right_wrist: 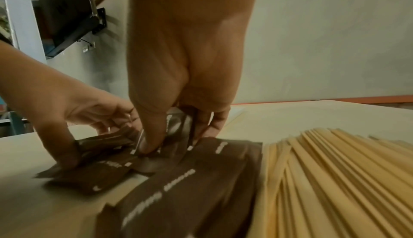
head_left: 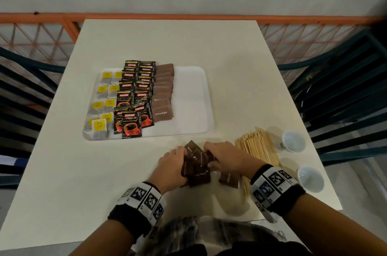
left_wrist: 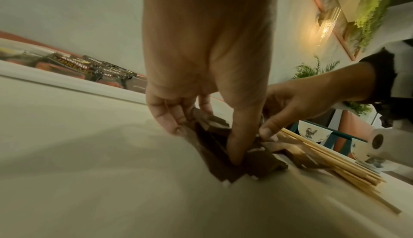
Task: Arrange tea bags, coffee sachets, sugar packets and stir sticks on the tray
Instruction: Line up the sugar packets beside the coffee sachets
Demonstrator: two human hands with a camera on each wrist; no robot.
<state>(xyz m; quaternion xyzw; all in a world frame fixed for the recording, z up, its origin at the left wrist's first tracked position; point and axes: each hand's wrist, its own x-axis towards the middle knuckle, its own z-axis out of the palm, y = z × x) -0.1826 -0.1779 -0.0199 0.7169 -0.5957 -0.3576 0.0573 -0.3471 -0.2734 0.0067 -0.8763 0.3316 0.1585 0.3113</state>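
Observation:
A loose pile of brown sugar packets (head_left: 196,166) lies on the table in front of the white tray (head_left: 190,96). My left hand (head_left: 174,166) grips the pile's left side, thumb and fingers curled on the packets (left_wrist: 223,146). My right hand (head_left: 222,156) pinches packets (right_wrist: 178,127) from the right. One packet (head_left: 229,180) lies apart below my right wrist. The tray carries tea bags (head_left: 102,105) on the left, coffee sachets (head_left: 134,98) in the middle and a column of sugar packets (head_left: 163,92). Wooden stir sticks (head_left: 257,149) lie in a heap right of my hands.
Two small white cups (head_left: 293,141) (head_left: 311,178) stand at the table's right edge beyond the sticks. The tray's right half (head_left: 192,109) is bare. Dark chairs (head_left: 343,96) flank the table, and an orange railing (head_left: 188,17) runs behind it.

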